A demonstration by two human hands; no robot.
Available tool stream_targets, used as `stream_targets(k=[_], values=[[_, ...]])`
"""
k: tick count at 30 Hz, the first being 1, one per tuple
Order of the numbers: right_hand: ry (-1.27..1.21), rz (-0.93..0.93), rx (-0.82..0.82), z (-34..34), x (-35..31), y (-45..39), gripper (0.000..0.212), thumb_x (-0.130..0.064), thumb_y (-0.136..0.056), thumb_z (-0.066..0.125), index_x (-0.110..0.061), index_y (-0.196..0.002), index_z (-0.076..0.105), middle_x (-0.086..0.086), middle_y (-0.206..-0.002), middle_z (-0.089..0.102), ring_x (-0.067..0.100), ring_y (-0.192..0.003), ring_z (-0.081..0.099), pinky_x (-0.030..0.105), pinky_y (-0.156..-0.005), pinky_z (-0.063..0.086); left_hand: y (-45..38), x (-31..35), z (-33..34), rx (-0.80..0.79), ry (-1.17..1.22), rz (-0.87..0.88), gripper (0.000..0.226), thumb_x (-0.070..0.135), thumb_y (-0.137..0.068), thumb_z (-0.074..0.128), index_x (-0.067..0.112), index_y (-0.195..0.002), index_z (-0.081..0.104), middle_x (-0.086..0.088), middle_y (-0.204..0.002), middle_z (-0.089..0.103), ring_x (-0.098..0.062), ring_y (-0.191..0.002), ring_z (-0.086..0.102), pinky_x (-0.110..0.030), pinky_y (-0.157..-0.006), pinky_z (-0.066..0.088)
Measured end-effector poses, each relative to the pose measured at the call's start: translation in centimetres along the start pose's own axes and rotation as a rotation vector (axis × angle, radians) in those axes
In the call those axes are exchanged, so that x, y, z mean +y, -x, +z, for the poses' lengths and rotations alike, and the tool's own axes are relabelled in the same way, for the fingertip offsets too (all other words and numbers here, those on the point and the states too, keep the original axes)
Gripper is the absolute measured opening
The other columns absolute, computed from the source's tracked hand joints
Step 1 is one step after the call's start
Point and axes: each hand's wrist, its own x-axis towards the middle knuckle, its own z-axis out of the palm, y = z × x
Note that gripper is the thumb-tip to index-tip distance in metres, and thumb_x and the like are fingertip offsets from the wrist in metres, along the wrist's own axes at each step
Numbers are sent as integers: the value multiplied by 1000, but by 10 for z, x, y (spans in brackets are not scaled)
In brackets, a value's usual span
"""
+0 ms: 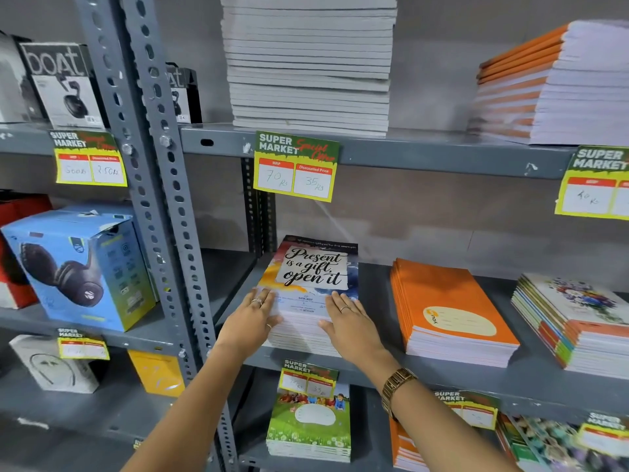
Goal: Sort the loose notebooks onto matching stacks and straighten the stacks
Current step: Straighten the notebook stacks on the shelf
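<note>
Grey slotted-steel shop shelves (425, 371) fill the view against a plain grey wall, with yellow and green price tags (295, 165) clipped to the shelf edges. On the middle shelf, at its left end, sits a stack of notebooks (313, 301) whose top cover reads "Present is a gift, open it". The left hand (250, 321) lies flat on the stack's near left corner, fingers spread and straight, thumb down the stack's front edge. The right hand (350, 323) rests palm down on the near right part of the cover, fingers straight too; neither hand is closed around a notebook. To the right on the same shelf stand an orange stack (452, 311) and, further right, a flowered stack (575, 321), each apart from its neighbour. The shelf above carries a tall white stack (308, 63); the shelf below holds a green-covered stack (308, 424). Boxed headphones (78, 267) fill the left bay.
</note>
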Motion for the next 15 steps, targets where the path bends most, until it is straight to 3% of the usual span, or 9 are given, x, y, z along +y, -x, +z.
stream_targets(k=[8, 12, 15], values=[[10, -2, 46, 4, 0, 3, 53, -34, -102, 19, -11, -150, 12, 6, -160, 13, 20, -148, 8, 32, -121, 4, -2, -1, 2, 12, 34, -15, 55, 33, -99, 33, 15, -148, 16, 0, -159, 18, -22, -148, 6, -38, -114, 33], [32, -9, 84, 7, 0, 4, 78, -48, -90, -19, -12, -150, 14, 6, -159, 17, 20, -148, 11, 32, -121, 6, -6, -5, 6, 16, 43, -24, 51, 23, -100, 34, 17, -148, 18, -1, -158, 18, -28, -145, 17, -35, -119, 23], [27, -4, 88, 9, 1, 3, 69, -48, -95, -7, -12, -150, 15, 6, -159, 19, 19, -148, 12, 32, -121, 6, -5, -6, 7, 47, 95, -37, 50, 15, -99, 35, 18, -147, 23, 2, -157, 23, -27, -141, 27, -34, -117, 26]])
